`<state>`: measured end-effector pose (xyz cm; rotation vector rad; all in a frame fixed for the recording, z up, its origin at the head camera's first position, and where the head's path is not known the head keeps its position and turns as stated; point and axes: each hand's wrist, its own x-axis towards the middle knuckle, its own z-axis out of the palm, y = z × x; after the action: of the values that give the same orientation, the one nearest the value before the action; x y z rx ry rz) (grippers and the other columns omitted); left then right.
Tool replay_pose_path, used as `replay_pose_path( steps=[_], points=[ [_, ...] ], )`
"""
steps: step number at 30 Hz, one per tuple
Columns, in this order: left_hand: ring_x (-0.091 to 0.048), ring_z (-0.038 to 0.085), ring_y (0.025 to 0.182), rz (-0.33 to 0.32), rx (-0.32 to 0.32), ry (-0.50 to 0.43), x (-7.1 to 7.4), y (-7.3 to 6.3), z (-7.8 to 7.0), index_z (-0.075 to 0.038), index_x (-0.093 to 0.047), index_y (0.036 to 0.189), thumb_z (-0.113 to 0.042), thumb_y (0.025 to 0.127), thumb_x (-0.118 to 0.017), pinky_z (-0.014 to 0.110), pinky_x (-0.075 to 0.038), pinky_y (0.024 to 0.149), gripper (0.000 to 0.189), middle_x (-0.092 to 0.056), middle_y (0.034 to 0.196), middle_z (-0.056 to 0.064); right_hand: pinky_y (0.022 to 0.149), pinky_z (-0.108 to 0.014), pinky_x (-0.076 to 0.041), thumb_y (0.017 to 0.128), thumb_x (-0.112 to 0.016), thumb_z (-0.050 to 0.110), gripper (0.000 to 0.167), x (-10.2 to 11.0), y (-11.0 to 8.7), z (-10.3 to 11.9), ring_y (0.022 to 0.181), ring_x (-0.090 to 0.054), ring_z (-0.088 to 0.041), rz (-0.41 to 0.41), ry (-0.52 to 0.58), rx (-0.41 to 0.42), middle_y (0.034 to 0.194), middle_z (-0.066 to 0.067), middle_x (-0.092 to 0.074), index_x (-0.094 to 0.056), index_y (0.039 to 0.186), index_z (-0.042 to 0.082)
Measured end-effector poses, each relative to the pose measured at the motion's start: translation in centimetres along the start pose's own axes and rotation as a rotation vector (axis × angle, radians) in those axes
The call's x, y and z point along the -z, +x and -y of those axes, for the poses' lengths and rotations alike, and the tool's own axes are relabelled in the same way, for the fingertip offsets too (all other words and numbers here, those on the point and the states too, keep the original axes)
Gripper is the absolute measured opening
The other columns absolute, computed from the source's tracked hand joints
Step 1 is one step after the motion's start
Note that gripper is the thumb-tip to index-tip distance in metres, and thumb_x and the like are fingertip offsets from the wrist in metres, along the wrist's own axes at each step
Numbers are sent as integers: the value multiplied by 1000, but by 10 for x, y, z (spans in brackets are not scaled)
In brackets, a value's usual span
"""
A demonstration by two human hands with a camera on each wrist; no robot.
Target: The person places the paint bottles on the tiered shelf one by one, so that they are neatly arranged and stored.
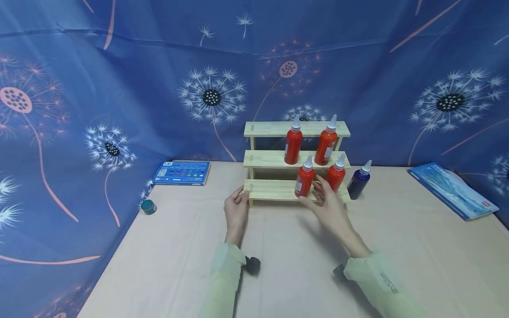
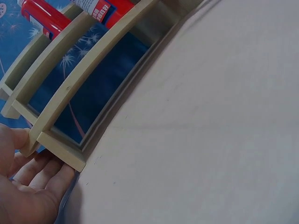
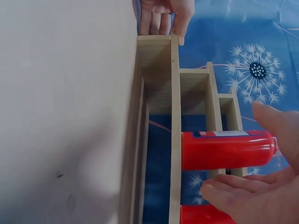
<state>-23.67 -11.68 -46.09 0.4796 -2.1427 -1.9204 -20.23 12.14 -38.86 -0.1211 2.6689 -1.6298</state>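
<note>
A wooden three-tier stand (image 1: 270,190) rises in steps on the table. My left hand (image 1: 236,211) grips the left end of its lowest shelf, thumb on top and fingers at the end support, as the left wrist view shows. My right hand (image 1: 328,207) is around a red bottle (image 1: 304,182) with a pale nozzle cap, standing upright on that shelf. In the right wrist view its thumb (image 3: 268,119) and fingers (image 3: 233,189) are spread on either side of the bottle, with gaps showing. Another red bottle (image 1: 336,174) stands just right of it, partly behind the hand.
Two red bottles, one left (image 1: 293,143) and one right (image 1: 326,145), stand on the middle shelf. A dark blue bottle (image 1: 358,183) is beside the stand's right end. A blue box (image 1: 182,172) and a green jar (image 1: 149,206) lie left; a blue book (image 1: 453,190) lies right.
</note>
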Motion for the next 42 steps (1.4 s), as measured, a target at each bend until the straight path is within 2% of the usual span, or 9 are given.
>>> replay_pose_path(
  steps=[4, 10, 17, 21, 25, 30, 35, 38, 42],
  points=[
    [-64, 25, 114, 3, 5, 3, 0, 1, 0, -11, -63, 129, -23, 95, -64, 41, -47, 103, 36, -72, 109, 12, 111, -49, -35, 91, -70, 35, 91, 5, -13, -4, 140, -35, -39, -1, -34, -16, 154, -25, -32, -14, 155, 1],
    [-65, 25, 113, -2, 6, 10, -1, 1, 1, -11, -64, 129, -22, 96, -63, 42, -47, 103, 35, -72, 109, 12, 108, -43, -39, 91, -70, 33, 82, 13, -29, -14, 137, -42, -34, -53, -14, 33, 151, -20, -40, -25, 153, 3],
    [-67, 24, 108, -8, 19, 10, 0, 1, 1, -12, -63, 130, -23, 96, -63, 41, -49, 101, 36, -73, 108, 12, 100, -38, -44, 92, -70, 31, 74, 31, -42, -21, 130, -50, -37, -120, -61, 69, 145, -21, -48, -33, 150, 2],
    [-68, 23, 107, -15, 16, 8, 0, 0, 1, -12, -63, 130, -23, 96, -63, 41, -49, 100, 36, -73, 107, 12, 95, -23, -47, 94, -67, 33, 73, 47, -47, -30, 128, -51, -39, -164, -85, 56, 144, -23, -48, -33, 150, 2],
    [-68, 24, 107, -12, 22, 8, 0, -1, 1, -11, -63, 130, -23, 96, -63, 41, -49, 101, 36, -73, 108, 13, 88, -5, -44, 96, -64, 31, 69, 65, -48, -42, 126, -52, -41, -234, -96, 59, 143, -24, -49, -33, 150, 2],
    [-68, 24, 107, -11, 17, 0, 0, 0, 0, -10, -62, 131, -22, 96, -62, 43, -48, 102, 37, -73, 107, 13, 84, 0, -42, 96, -62, 33, 70, 82, -40, -58, 125, -51, -43, -289, -121, 50, 141, -25, -50, -30, 152, 4],
    [-69, 23, 104, -26, -4, -1, -1, 0, 1, -8, -63, 130, -20, 96, -62, 40, -50, 98, 36, -74, 103, 12, 81, 1, -43, 96, -62, 34, 71, 92, -29, -71, 124, -50, -45, -318, -113, 33, 141, -26, -50, -31, 151, 3],
    [-70, 21, 100, -18, -2, 0, -1, -1, 0, -8, -62, 130, -20, 96, -62, 34, -54, 90, 36, -74, 102, 12, 81, -2, -45, 96, -62, 35, 74, 97, -21, -79, 125, -49, -46, -318, -120, 7, 142, -27, -48, -28, 152, 1],
    [-71, 21, 94, 7, 23, -26, -1, -2, -1, -9, -60, 132, -20, 97, -61, 24, -58, 75, 37, -74, 102, 12, 96, -32, -51, 96, -59, 42, 80, 102, -9, -86, 130, -45, -47, -290, -117, -65, 147, -28, -41, -21, 154, 2]
  ],
)
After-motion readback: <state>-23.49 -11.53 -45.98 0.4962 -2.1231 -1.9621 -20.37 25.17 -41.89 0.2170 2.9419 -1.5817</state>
